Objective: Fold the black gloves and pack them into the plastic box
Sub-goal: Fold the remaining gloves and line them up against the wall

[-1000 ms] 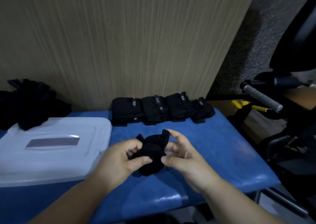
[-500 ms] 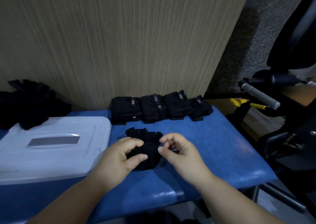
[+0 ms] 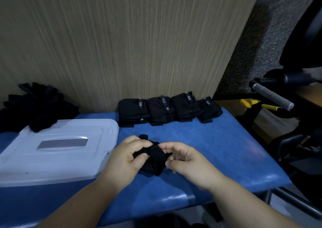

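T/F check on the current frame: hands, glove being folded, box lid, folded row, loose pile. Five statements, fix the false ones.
1. The left hand and the right hand both grip the black glove. True.
2. The plastic box stands open. False: its lid is on.
3. Four folded glove bundles sit in a row against the wood panel. True.
4. The folded glove bundles lie inside the plastic box. False: they lie on the blue table, to the right of the box.
5. The loose glove pile lies right of the bundles. False: it is at the far left, behind the box and overlapping its far corner.
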`<state>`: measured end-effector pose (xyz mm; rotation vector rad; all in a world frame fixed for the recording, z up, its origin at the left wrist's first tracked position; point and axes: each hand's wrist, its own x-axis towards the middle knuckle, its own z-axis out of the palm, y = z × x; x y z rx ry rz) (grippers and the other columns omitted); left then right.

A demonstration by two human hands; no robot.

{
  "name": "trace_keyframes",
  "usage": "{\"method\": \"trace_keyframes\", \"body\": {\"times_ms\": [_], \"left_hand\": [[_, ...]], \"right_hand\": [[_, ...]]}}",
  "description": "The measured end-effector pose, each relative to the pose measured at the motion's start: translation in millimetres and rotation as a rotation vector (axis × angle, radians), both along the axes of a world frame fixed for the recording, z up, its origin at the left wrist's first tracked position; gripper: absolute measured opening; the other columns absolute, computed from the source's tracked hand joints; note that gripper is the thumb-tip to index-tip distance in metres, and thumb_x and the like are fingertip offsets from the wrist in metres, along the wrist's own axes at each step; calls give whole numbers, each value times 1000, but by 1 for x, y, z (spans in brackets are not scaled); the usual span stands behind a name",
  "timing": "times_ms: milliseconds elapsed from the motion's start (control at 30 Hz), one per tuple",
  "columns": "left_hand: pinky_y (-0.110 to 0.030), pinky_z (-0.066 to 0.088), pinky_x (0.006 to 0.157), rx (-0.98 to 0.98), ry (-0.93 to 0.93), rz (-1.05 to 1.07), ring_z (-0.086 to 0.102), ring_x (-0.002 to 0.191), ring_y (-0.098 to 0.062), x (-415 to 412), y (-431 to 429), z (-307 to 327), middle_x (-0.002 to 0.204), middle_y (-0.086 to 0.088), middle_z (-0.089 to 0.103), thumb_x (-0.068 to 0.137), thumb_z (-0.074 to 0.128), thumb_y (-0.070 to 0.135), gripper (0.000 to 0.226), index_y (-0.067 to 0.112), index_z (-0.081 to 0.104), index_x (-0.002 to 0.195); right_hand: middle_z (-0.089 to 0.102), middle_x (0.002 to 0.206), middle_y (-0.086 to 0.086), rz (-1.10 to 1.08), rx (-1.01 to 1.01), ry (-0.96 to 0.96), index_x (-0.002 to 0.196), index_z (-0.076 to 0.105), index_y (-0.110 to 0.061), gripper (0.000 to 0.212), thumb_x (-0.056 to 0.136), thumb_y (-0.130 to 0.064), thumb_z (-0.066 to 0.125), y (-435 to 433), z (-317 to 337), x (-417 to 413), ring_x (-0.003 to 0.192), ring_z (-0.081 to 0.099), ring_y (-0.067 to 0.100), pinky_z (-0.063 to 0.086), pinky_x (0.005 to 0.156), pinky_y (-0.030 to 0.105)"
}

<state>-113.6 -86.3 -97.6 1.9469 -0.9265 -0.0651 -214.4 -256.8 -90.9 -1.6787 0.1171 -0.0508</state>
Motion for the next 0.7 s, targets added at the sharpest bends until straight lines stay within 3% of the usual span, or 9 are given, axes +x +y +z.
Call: {"method": "trace_keyframes", "body": {"times_ms": [267, 433, 567, 700], "left_hand": [[-5, 39, 81, -56, 85, 1, 59, 98, 2, -1, 0, 1, 98, 23, 61, 85, 62, -3, 48, 45, 68, 91], [-3, 39, 79, -42, 75, -10, 58, 98, 2, -2, -1, 1, 98, 23, 60, 84, 59, -8, 57, 48, 66, 92], [-3, 39, 81, -47, 91, -33, 57, 100, 3, -3, -1, 0, 102, 25, 58, 84, 55, -12, 64, 51, 64, 94], [-4, 38, 84, -50, 86, -56, 57, 104, 2, -3, -2, -2, 105, 25, 58, 85, 52, -14, 63, 46, 66, 94]], "right_hand": [[66, 103, -1, 90, 303, 55, 115, 61, -12, 35, 81, -5, 54, -3, 0, 0, 73, 63, 12, 53, 68, 24], [60, 110, -2, 83, 88, 74, 115, 56, -19, 39, 94, 12, 44, -2, 0, 1, 67, 61, 9, 50, 64, 21], [58, 114, 1, 90, 74, 100, 113, 55, -20, 35, 94, 9, 46, -4, -2, 2, 66, 62, 11, 50, 63, 22], [62, 99, -9, 58, -36, 122, 105, 57, -25, 34, 88, 5, 60, -5, 0, 2, 64, 61, 9, 46, 62, 21]]}}
